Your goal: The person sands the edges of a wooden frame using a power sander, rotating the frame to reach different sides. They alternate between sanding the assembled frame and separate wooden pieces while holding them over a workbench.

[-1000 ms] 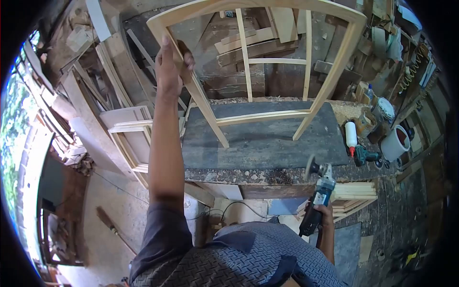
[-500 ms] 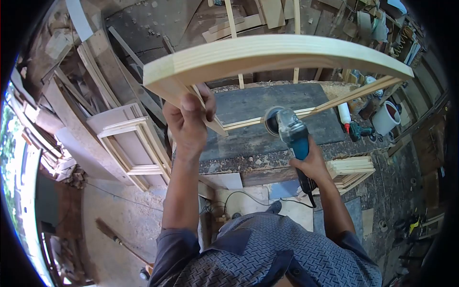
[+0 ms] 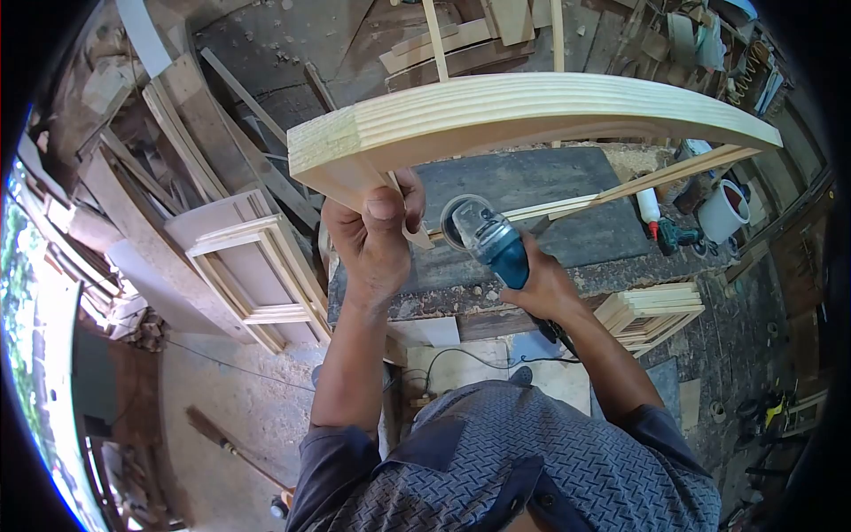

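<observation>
Room: a cluttered wood shop seen from above, with boards and offcuts piled along the upper left of the frame and a concrete floor at the lower left
Worktop: a dark, dusty slab in the centre of the frame, sawdust along its near and far edges
Window frame: pale wood with an arched top rail, tilted up off the worktop so the rail runs across the upper middle of the frame; its thin inner bars reach toward the top edge
Left hand: grip clenched around the frame's left upright, just under the corner joint, thumb on the near face
Right hand: grip clenched around the body of the grinder, centre of the frame
Grinder: blue and grey, its round disc end pointing up and left, close beneath the arched rail and just right of the left hand; whether the disc touches the wood cannot be told
Cord: a thin dark line below the worktop's front edge
Glue bottle: white, lying on the worktop's right end
Drill: teal, just below the bottle
Bucket: white, at the right of the frame
Stacked frames: pale, left of the worktop
Slat stack: lower right of the worktop
</observation>
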Tool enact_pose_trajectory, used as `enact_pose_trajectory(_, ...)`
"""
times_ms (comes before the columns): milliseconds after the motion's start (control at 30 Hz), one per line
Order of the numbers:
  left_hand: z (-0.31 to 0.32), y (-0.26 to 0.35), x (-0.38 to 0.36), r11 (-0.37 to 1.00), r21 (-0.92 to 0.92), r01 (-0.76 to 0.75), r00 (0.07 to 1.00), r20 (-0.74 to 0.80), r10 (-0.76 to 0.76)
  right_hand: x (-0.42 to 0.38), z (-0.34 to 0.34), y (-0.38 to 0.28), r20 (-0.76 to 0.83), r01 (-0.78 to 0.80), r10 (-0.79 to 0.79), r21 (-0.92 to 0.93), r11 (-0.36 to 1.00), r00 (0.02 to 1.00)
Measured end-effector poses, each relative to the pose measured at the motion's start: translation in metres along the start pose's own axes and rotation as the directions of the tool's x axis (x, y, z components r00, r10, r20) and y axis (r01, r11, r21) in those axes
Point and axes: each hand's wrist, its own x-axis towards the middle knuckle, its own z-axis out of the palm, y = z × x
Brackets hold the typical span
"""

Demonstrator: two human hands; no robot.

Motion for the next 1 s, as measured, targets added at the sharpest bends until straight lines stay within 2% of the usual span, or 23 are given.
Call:
enact_pose_trajectory(100, 0.000, 0.000, -0.001, 1.000, 0.003, 0.004, 1.000, 0.009, -0.004, 0.002, -0.004, -0.012, 0.045, -0.039, 0.040, -0.027, 0.999, 0.998)
enact_pose_trajectory(200, 0.000, 0.001, 0.000, 1.000, 0.030, -0.002, 1.000, 0.006, 0.002, 0.008, 0.001, -0.007, 0.039, 0.008, -0.007, -0.032, 0.999, 0.999)
enact_pose_trajectory(400, 0.002, 0.000, 0.001, 0.999, 0.038, 0.006, 1.000, 0.006, -0.006, 0.008, -0.008, -0.020, 0.111, -0.010, 0.012, -0.016, 1.000, 0.994)
enact_pose_trajectory(600, 0.003, 0.000, 0.003, 1.000, 0.027, 0.003, 0.999, -0.033, -0.002, 0.009, -0.009, -0.016, 0.122, 0.012, -0.016, 0.031, 0.999, 0.992)
enact_pose_trajectory(733, -0.002, -0.002, 0.005, 1.000, 0.025, 0.010, 0.999, -0.034, -0.009, 0.004, -0.015, -0.013, 0.105, -0.041, 0.038, 0.025, 0.999, 0.994)
enact_pose_trajectory(833, 0.001, -0.004, 0.009, 0.999, 0.030, 0.022, 0.999, -0.051, -0.021, -0.005, -0.028, 0.013, 0.047, -0.070, 0.066, 0.082, 0.994, 0.997)
enact_pose_trajectory(933, 0.004, -0.007, 0.013, 0.999, 0.041, -0.005, 0.998, -0.062, 0.007, -0.014, -0.040, 0.046, -0.166, -0.069, 0.103, 0.201, 0.977, 0.981)
enact_pose_trajectory(1000, 0.002, -0.010, 0.015, 1.000, 0.027, -0.008, 0.998, -0.056, 0.010, -0.022, -0.051, 0.068, -0.204, -0.119, 0.159, 0.193, 0.974, 0.966)
